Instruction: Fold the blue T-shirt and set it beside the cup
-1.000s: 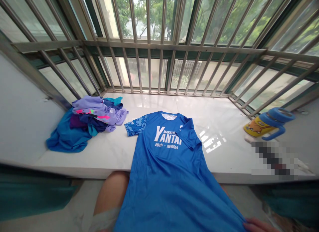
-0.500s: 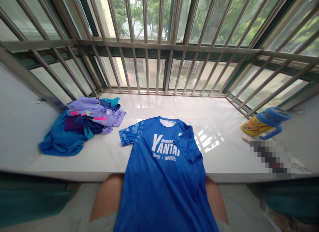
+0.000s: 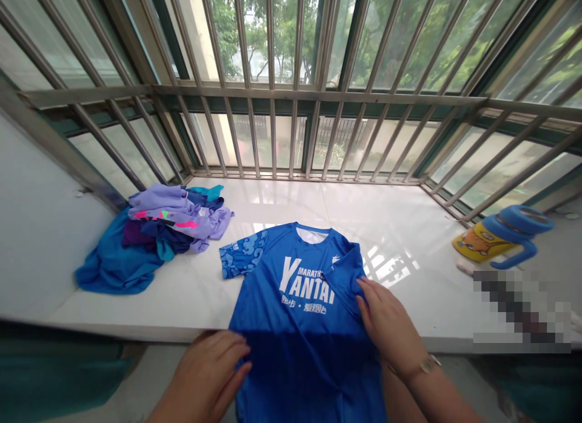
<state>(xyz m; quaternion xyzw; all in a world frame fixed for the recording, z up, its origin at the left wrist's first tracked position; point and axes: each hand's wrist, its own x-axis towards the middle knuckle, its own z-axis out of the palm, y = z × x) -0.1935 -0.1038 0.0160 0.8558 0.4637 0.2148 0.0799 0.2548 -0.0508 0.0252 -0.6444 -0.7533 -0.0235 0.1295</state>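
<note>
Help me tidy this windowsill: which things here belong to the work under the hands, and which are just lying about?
In hand:
blue T-shirt
left hand, on its left edge
right hand, on its folded right sleeve

Lying about:
heap of clothes, far left
blue-and-yellow bottle, right
windowsill

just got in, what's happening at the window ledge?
A person has a blue T-shirt spread face up on the white ledge, its lower part hanging over the front edge. The right hand rests flat on the folded-in right sleeve; the left hand touches the shirt's left side at the ledge's edge. A pile of clothes lies to the left, a blue and yellow bottle to the right.
</note>
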